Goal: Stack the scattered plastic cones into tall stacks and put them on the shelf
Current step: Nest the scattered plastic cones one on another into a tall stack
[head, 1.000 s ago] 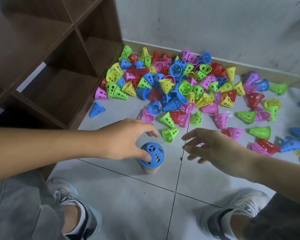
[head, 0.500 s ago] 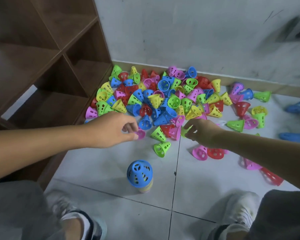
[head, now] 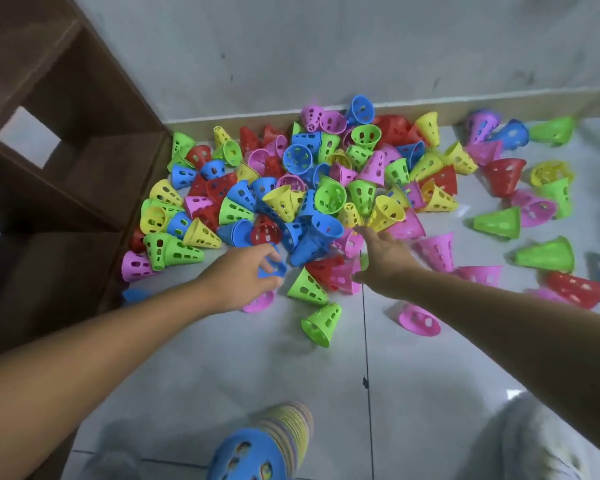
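Here left hand (head: 238, 277) fingers (head: 269, 252) pinch blue cone (head: 272, 268).

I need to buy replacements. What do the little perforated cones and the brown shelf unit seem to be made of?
The perforated cones: thin moulded plastic, judging by the bright uniform colours, cut-out holes and slight sheen. The brown shelf unit: probably laminated board or wood with a matt finish; flat panels with square edges, grain too blurred to confirm.

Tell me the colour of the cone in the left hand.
Blue cone, pinched by the left hand; head view.
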Demonstrator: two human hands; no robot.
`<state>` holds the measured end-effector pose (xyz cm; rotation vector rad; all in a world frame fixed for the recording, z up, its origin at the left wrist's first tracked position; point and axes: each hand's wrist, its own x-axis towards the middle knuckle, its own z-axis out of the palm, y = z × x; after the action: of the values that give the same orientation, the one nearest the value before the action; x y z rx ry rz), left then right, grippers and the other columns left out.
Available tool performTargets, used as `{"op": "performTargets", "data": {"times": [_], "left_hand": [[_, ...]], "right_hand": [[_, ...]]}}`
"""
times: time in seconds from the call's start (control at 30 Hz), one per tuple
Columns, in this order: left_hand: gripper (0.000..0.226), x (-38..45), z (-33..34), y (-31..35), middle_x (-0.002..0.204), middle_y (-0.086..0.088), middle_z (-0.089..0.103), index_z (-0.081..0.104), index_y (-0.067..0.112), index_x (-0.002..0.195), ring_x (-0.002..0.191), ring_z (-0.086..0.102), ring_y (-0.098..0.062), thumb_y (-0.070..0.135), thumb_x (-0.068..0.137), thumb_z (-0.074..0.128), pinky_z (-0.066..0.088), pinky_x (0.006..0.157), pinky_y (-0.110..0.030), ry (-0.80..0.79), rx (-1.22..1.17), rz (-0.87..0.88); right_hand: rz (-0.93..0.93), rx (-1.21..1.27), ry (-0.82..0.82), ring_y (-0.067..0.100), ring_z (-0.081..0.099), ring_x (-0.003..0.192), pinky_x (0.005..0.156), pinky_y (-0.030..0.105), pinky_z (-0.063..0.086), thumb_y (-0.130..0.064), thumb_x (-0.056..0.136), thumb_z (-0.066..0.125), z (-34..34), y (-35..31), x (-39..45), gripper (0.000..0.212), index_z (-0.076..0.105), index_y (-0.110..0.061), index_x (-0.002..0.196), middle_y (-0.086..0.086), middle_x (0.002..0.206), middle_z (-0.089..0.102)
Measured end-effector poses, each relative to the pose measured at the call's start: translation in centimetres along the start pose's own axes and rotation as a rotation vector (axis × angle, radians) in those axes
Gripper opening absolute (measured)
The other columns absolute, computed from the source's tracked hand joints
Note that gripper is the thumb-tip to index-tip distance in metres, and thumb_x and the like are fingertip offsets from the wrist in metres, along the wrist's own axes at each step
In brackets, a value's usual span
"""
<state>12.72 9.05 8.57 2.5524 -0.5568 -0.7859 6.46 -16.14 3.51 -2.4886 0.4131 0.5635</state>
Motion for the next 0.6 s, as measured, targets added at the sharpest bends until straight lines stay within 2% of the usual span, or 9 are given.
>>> {"op": "performTargets", "data": {"times": [0.1,0.2,0.27,0.33,0.43,0.47,0.53,0.6], "left_hand": [[0.052,3.0,1.9,0.2,0.121,-0.003,0.058,0.053,0.023,0.136,0.106,0.059,-0.015,0.033,0.089,0.074,0.05,0.098,-0.038,-0.007,0.022,0.008],[0.069,5.7,3.3,0.7,0.135,-0.008,0.048,0.039,0.03,0.148,0.119,0.054,-0.023,0.035,0.089,0.074,0.045,0.104,-0.041,0.001,0.091,0.014],[0.078,7.2,3.9,1.2,0.142,-0.008,0.039,0.029,0.034,0.155,0.121,0.053,-0.025,0.032,0.09,0.073,0.044,0.105,-0.039,-0.009,0.11,0.023],[0.084,8.6,4.5,1.7,0.149,-0.007,0.032,0.02,0.039,0.157,0.12,0.054,-0.027,0.031,0.091,0.072,0.046,0.101,-0.039,-0.013,0.131,0.029],[0.089,10.7,5.2,1.9,0.157,-0.008,0.025,0.011,0.045,0.157,0.123,0.056,-0.03,0.032,0.092,0.071,0.052,0.097,-0.045,-0.022,0.243,0.016],[0.087,11.4,5.4,1.9,0.156,-0.009,0.026,0.013,0.044,0.157,0.124,0.055,-0.032,0.033,0.092,0.071,0.052,0.098,-0.048,-0.023,0.265,0.009],[0.075,12.5,5.8,1.9,0.15,-0.01,0.033,0.028,0.039,0.152,0.12,0.057,-0.034,0.033,0.092,0.071,0.051,0.099,-0.051,-0.017,0.26,0.001],[0.056,13.4,6.2,1.8,0.138,-0.009,0.043,0.044,0.031,0.137,0.108,0.061,-0.034,0.033,0.09,0.073,0.053,0.093,-0.05,0.02,0.277,-0.004]], "right_hand": [[-0.013,0.005,-0.043,0.044,0.021,0.146,0.116,0.062,0.027,-0.04,0.077,0.082,1.4,0.5,2.7,0.112,0.004,-0.037,0.158,0.02,0.157,0.028],[-0.025,0.029,-0.043,0.044,0.014,0.147,0.118,0.063,0.022,-0.048,0.072,0.084,2.5,1.0,4.5,0.119,0.002,-0.039,0.157,0.021,0.154,0.03],[-0.037,0.042,-0.051,0.041,0.018,0.145,0.118,0.059,0.024,-0.046,0.072,0.085,2.8,1.1,4.9,0.118,0.003,-0.038,0.157,0.019,0.153,0.031],[-0.049,0.062,-0.061,0.039,0.024,0.141,0.112,0.056,0.032,-0.041,0.073,0.086,3.0,1.2,5.2,0.118,0.004,-0.038,0.158,0.015,0.153,0.031],[-0.06,0.08,-0.045,0.036,0.029,0.138,0.111,0.055,0.038,-0.041,0.072,0.086,2.9,1.7,6.0,0.117,0.006,-0.036,0.158,0.013,0.153,0.031],[-0.062,0.086,-0.037,0.035,0.03,0.137,0.11,0.056,0.039,-0.042,0.072,0.086,3.0,1.9,6.2,0.116,0.008,-0.035,0.157,0.013,0.153,0.032],[-0.071,0.096,-0.008,0.034,0.032,0.137,0.108,0.054,0.041,-0.047,0.073,0.083,3.4,2.3,6.5,0.107,0.015,-0.033,0.155,0.01,0.152,0.035],[-0.078,0.093,0.03,0.032,0.032,0.137,0.105,0.052,0.042,-0.063,0.074,0.075,3.9,2.6,6.4,0.1,0.02,-0.033,0.152,0.006,0.151,0.037]]}}
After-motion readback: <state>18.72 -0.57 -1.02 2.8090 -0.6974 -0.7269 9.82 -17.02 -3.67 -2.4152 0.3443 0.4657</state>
